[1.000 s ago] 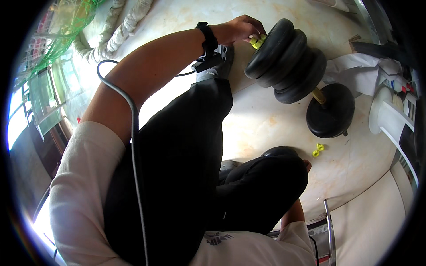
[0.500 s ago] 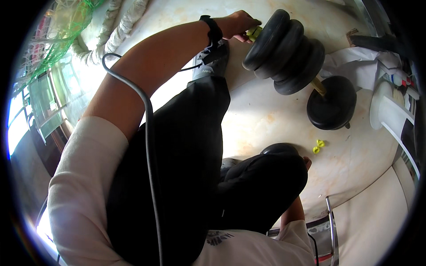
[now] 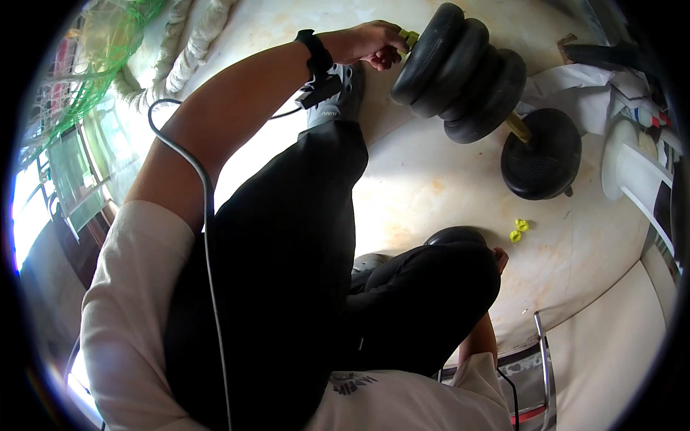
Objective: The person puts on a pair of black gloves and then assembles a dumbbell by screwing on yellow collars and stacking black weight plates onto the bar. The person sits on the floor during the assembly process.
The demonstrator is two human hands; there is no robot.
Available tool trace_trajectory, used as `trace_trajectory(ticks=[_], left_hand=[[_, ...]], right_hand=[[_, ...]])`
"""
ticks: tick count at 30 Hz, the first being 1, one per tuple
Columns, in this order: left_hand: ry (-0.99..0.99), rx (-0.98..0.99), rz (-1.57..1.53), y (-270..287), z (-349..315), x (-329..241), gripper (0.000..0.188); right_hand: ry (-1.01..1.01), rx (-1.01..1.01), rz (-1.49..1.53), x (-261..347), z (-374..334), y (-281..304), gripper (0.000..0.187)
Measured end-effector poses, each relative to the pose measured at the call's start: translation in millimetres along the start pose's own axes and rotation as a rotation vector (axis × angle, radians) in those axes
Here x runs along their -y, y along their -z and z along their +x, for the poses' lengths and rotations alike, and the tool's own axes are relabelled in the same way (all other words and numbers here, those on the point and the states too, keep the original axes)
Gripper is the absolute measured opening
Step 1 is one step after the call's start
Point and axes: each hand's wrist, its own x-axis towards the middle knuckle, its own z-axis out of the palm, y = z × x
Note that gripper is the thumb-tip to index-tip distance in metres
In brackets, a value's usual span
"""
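My left hand (image 3: pixel 377 47), with curled fingers, is at the yellow end collar (image 3: pixel 410 39) of a dumbbell; the fingertips touch the collar. Several thick black weight plates (image 3: pixel 463 75) sit side by side on the near part of the bar. A yellowish bar (image 3: pixel 517 128) shows between them and another black plate (image 3: pixel 543 154) at the far end. Only a few fingers of my right hand (image 3: pixel 501 258) show past my bent right knee; the rest is hidden. Close to that knee lies a rounded black thing (image 3: pixel 456 235), partly covered by the leg.
Two small yellow pieces (image 3: pixel 519 230) lie on the pale floor (image 3: pixel 424 194). White crumpled sheeting (image 3: pixel 568 93) and a white spool-like object (image 3: pixel 622 161) stand at the right. Green netting (image 3: pixel 115 72) hangs at the left. A grey cable (image 3: pixel 208 215) runs along my left arm.
My left hand has shifted slightly left and its fingers have curled more beside the collar. The dumbbell's near end sits a little higher in view. My right hand has hardly moved.
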Motion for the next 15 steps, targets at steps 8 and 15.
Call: trace_trajectory(ticks=[8, 15], left_hand=[[-0.172, 0.028, -0.389, 22, -12, 4, 0.064], [-0.574, -0.092, 0.326, 8, -11, 8, 0.068]], right_hand=[[0.008, -0.005, -0.007, -3, 3, 0, 0.030], [0.012, 0.001, -0.012, -2, 4, -1, 0.030]])
